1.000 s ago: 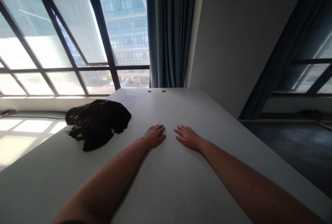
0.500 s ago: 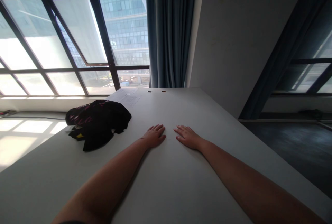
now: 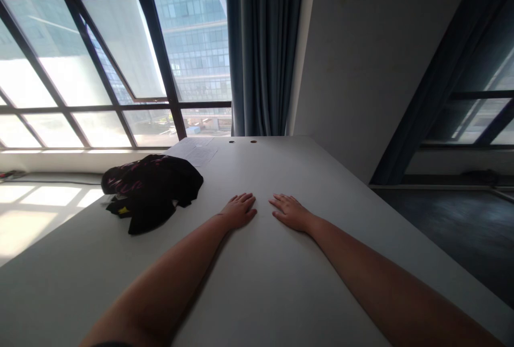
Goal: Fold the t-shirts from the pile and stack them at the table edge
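Note:
My left hand (image 3: 240, 211) lies flat, palm down, on the white table (image 3: 257, 277), its fingers stretched out and nothing in it. A short gap to the right, my right hand (image 3: 290, 212) rests on the same surface in the same way, also holding nothing. To the left of my left hand, apart from it, is a crumpled black cloth garment (image 3: 155, 189) with pinkish lettering and a small yellow mark. It hangs slightly over the table's left edge.
Printed paper sheets (image 3: 196, 153) lie at the far left of the table, behind the garment. Two round holes (image 3: 242, 142) sit near the far edge. Beyond stand a blue curtain (image 3: 263, 52) and windows (image 3: 193, 42), one pane tilted open. A grey wall (image 3: 369, 68) rises at the right.

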Motion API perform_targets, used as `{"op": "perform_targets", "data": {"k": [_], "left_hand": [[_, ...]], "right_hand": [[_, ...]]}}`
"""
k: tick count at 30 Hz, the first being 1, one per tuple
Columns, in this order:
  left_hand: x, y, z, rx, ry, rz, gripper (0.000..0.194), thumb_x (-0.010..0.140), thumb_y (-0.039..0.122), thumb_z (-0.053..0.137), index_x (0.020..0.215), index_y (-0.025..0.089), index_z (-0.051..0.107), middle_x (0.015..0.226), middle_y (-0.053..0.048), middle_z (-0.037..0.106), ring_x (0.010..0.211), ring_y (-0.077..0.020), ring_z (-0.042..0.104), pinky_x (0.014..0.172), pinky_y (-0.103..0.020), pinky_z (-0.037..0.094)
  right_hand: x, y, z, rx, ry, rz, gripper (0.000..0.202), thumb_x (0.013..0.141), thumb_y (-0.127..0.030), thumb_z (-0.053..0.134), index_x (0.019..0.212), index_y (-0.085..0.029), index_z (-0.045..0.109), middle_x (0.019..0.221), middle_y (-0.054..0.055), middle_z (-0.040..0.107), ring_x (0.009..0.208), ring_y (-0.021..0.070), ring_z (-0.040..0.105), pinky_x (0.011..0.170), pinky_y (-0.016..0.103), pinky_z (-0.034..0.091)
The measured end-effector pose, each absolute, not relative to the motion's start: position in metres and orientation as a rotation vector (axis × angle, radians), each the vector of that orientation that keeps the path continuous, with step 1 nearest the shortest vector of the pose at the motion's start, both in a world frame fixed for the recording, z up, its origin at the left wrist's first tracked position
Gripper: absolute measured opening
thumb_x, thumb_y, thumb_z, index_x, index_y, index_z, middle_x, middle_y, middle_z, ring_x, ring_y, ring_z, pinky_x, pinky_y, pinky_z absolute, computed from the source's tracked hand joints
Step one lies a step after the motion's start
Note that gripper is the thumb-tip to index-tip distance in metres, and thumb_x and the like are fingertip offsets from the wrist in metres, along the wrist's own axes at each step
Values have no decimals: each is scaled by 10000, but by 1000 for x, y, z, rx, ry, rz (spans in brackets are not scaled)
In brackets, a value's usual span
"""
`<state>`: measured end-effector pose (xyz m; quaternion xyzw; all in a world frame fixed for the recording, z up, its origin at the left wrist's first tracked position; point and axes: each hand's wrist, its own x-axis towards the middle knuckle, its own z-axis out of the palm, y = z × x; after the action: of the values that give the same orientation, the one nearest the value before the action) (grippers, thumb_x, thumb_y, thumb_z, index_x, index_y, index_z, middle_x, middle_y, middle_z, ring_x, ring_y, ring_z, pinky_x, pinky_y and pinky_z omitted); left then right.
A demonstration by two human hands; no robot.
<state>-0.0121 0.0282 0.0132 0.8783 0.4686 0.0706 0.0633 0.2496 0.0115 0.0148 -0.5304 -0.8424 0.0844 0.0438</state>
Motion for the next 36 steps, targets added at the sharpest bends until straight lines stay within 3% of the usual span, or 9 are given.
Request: {"op": "perform_targets", "data": {"k": [36], "left_hand": [[-11, 25, 19, 2633, 1416, 183, 627, 1035, 511, 390, 1592, 222, 395, 1698, -86, 317, 1574, -276, 266, 1292, -483, 203]], "right_hand": [[250, 11, 14, -1620, -2561, 282, 662, 1013, -504, 413, 1606, -211, 434, 1702, 118, 285, 1564, 322, 242, 1264, 526, 146]]}}
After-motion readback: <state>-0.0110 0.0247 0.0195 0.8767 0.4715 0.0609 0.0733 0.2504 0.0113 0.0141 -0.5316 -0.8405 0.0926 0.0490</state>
